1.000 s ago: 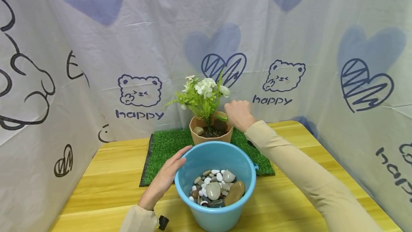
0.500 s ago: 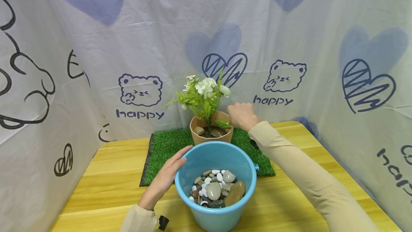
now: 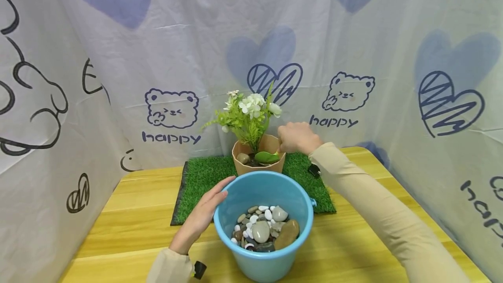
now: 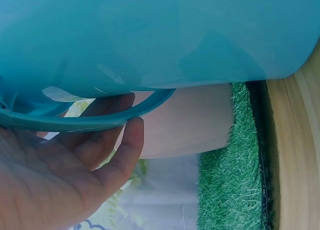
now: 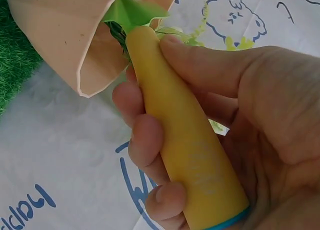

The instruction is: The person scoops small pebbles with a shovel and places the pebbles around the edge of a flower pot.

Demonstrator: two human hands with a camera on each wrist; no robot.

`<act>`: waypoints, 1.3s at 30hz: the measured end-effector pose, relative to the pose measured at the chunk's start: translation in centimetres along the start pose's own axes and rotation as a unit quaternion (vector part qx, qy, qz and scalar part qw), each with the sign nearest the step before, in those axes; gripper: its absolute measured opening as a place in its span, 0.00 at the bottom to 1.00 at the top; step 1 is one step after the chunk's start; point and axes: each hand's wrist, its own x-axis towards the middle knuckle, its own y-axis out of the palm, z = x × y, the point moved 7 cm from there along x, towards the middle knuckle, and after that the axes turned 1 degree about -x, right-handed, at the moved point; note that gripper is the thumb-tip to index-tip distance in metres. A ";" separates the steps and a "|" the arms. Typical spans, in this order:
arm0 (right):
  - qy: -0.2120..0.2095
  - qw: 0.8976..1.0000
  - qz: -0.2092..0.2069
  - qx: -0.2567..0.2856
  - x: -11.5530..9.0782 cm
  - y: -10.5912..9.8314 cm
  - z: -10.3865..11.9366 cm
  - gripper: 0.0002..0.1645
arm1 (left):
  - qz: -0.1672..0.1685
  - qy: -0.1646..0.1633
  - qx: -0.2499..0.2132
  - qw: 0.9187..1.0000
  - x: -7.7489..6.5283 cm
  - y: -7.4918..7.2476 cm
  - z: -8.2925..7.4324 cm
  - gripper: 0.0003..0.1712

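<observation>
My right hand (image 3: 298,138) is at the right rim of a peach plant pot (image 3: 251,169). It grips the yellow handle of a small garden trowel (image 5: 185,135), thumb near the blade end. The trowel's green blade (image 3: 267,157) lies inside the pot, over the soil, beside a tan stone (image 3: 242,158). White flowers (image 3: 251,105) with green leaves rise from the pot. My left hand (image 3: 204,211) holds the left side of a blue bucket (image 3: 265,265). In the left wrist view its fingers hook round a curved teal band (image 4: 85,122) along the bucket.
Several pebbles (image 3: 253,219) and larger stones lie in the bucket, which stands in front of the pot. The pot sits on a green turf mat (image 3: 208,187) on a wooden table (image 3: 129,222). A printed white curtain (image 3: 188,56) encloses the table at the back and sides.
The trowel blade has swung down from the pot's right rim to lie low inside it, now covering the stone on the right. My right hand shifted slightly right; my left hand stayed on the bucket.
</observation>
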 end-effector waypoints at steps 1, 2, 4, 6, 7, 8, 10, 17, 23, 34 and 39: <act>0.000 1.000 0.006 0.003 0.0 0.0 0.0 0.12 | 0.000 -0.001 -0.001 1.000 0.0 0.0 0.0 0.28; 0.000 1.000 0.011 0.004 0.0 0.1 0.1 0.12 | 0.001 -0.001 -0.003 1.000 0.0 0.0 0.0 0.28; -0.001 1.000 0.022 0.002 0.2 0.3 0.3 0.14 | 0.000 -0.001 -0.005 1.000 -0.1 0.1 0.0 0.29; 0.001 1.000 0.029 -0.009 0.5 0.5 0.4 0.17 | 0.001 -0.002 -0.007 1.000 -0.1 0.2 0.1 0.29; 0.003 0.999 0.032 -0.015 0.7 0.6 0.4 0.18 | 0.002 -0.002 -0.008 1.000 -0.1 0.2 0.1 0.28; 0.004 0.999 0.035 -0.020 0.8 0.8 0.4 0.18 | 0.002 -0.003 -0.008 1.000 -0.1 0.3 0.1 0.28; 0.011 0.999 0.040 -0.028 1.0 1.0 0.3 0.18 | 0.003 -0.004 -0.008 1.000 0.0 0.4 0.2 0.28; 0.032 0.999 0.011 -0.016 1.0 0.6 -0.3 0.09 | 0.006 -0.001 -0.012 1.000 0.1 0.4 0.0 0.28; 0.041 0.999 0.007 -0.012 1.2 1.0 -0.8 0.12 | 0.008 0.000 -0.016 1.000 0.1 0.3 0.0 0.28; 0.031 0.999 -0.001 0.025 0.5 1.0 -1.6 0.14 | 0.009 0.001 -0.003 1.000 0.1 0.1 0.1 0.28; 0.023 0.999 -0.011 0.035 0.2 0.7 -2.1 0.12 | 0.010 0.002 -0.003 1.000 0.1 0.0 0.0 0.28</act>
